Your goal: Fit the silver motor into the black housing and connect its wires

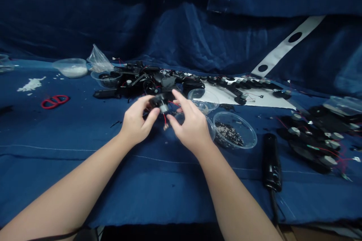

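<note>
My left hand (137,121) and my right hand (189,125) meet at the middle of the blue cloth. Between their fingertips is a small black plastic part (160,102) with a silver cylinder and red wires hanging from it. Both hands grip it, and the fingers hide part of it. Just beyond my right hand is a transparent plastic bowl (203,99), and a second bowl (210,128) sits partly hidden under that hand. To its right, a third transparent bowl (249,130) holds many small metal screws.
A heap of black wired parts (141,81) lies beyond my hands, and more (311,135) lie at the right. A black corded tool (271,162) lies nearby. Red-handled scissors (55,101), white granules (31,84) and a plastic bag (98,60) are at the left.
</note>
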The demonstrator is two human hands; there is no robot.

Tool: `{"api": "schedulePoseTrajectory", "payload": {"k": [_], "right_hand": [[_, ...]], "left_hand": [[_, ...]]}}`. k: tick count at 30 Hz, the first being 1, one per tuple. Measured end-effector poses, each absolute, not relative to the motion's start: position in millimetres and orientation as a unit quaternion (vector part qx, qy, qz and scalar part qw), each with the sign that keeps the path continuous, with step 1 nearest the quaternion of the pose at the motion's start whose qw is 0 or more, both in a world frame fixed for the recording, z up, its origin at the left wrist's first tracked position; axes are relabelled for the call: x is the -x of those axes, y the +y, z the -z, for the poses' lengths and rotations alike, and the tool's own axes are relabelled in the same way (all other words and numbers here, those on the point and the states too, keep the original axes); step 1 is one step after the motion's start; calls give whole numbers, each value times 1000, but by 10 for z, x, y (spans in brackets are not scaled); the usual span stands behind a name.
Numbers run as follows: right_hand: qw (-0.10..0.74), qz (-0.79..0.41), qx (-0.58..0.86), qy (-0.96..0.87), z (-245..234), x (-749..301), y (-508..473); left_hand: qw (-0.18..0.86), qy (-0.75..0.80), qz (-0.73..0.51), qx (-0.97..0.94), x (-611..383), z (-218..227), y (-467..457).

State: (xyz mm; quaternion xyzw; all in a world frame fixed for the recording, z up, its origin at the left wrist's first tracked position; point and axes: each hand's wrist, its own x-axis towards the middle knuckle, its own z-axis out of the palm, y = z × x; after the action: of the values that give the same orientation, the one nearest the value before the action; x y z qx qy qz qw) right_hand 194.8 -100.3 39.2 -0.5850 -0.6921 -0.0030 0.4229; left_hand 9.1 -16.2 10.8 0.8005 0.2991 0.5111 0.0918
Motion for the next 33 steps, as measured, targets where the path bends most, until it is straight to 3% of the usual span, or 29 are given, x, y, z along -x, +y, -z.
{"api": "schedulePoseTrajectory", "payload": {"k": [4,12,18,25,33], "right_hand": [[440,29,619,-650,-373,-1975,-966],[268,-55,657,-702,-381,-1946,-1013],[262,-76,656,-704,-385,-1927,-1007],[294,-60,689,-660,-477,-2006,-979],[62,-81,703,-704,-464,-2245,-1041]], "left_hand": [[203,411,-595,-660,-94,-51,-42],[322,406,-626,-583,-217,43,12],[426,474,-600,-484,-260,103,70],[512,447,-589,-438,-287,137,87],[502,455,-583,-449,-277,164,107]]}}
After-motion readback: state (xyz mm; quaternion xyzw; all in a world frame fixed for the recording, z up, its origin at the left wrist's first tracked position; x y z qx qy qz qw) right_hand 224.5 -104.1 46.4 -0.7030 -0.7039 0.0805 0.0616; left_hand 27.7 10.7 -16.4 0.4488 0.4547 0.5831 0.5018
